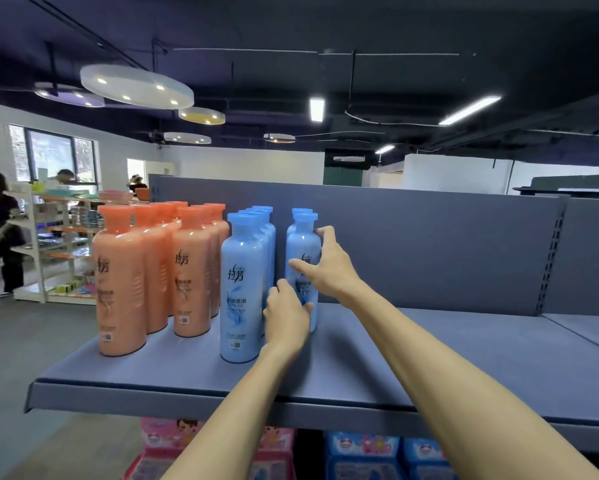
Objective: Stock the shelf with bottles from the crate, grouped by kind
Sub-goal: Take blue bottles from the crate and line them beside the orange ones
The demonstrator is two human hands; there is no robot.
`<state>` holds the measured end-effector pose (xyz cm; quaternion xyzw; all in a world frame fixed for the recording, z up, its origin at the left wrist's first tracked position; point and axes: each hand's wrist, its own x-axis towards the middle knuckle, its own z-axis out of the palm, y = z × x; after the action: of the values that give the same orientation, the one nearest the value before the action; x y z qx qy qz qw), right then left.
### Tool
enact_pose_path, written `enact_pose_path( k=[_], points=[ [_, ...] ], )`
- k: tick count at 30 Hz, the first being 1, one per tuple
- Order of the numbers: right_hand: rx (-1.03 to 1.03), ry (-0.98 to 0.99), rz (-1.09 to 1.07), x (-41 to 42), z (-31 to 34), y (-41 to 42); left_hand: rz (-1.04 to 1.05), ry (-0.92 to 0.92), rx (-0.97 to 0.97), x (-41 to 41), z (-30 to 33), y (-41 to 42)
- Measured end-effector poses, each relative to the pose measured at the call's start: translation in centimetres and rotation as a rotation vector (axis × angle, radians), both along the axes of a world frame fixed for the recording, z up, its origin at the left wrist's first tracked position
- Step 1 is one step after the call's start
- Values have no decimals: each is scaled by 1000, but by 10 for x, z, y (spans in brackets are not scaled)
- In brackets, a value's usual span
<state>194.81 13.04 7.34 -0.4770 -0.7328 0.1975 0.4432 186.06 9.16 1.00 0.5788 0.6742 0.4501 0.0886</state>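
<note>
1. The left hand (286, 315) wraps low round the front blue bottle (303, 268) of a short row, fingers curled on its base.
2. The right hand (329, 263) holds the same bottle higher, thumb across its label, fingers round its right side.
3. Left of both hands stand a longer blue row (243, 289), then orange bottles (152, 271), all upright on the grey shelf (464, 358).
</note>
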Motion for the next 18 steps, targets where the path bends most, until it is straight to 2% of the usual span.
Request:
enact_pose_path(
  k=[18],
  points=[
    [9,-70,-18,-8,0,37,15,33,-14,-4,-1,35]
  ],
)
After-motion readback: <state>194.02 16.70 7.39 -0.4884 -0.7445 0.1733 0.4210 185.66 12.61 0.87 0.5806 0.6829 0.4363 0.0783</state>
